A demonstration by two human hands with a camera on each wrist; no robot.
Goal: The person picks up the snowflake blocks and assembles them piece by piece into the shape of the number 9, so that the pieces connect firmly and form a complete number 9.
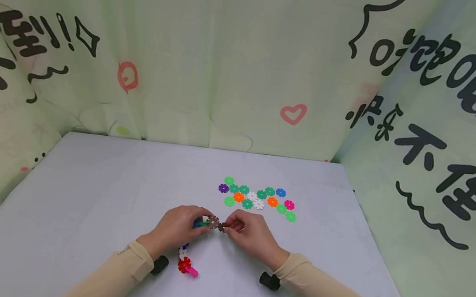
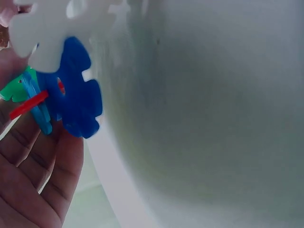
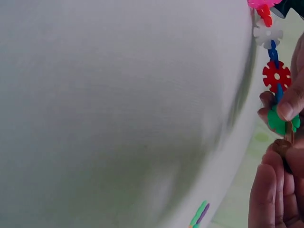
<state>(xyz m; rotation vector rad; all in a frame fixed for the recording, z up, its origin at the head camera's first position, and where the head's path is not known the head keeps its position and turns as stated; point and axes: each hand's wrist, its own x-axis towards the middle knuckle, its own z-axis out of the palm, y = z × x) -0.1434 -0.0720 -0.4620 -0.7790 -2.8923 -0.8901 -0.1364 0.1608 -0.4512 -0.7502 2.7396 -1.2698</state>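
My left hand (image 1: 177,223) holds a chain of interlocking snowflake discs by its upper end, beside a brown disc (image 1: 213,222). A darker brown disc (image 1: 222,227) is pinched by my right hand (image 1: 252,233) and meets the first one at its edge; whether they are slotted together cannot be told. Below the left hand the chain hangs down to a red disc (image 1: 184,264) and a pink disc (image 1: 192,272). In the left wrist view a blue disc (image 2: 85,104) and a white disc (image 2: 40,33) show near the fingers. The right wrist view shows a green disc (image 3: 276,121) under the left thumb.
Loose snowflake discs in several colours lie beyond the right hand, among them a purple disc (image 1: 223,188), an orange disc (image 1: 272,202) and a blue disc (image 1: 280,192). The white table (image 1: 113,180) ends at a printed curtain (image 1: 177,69). Black wrist devices (image 1: 270,281) sit under both wrists.
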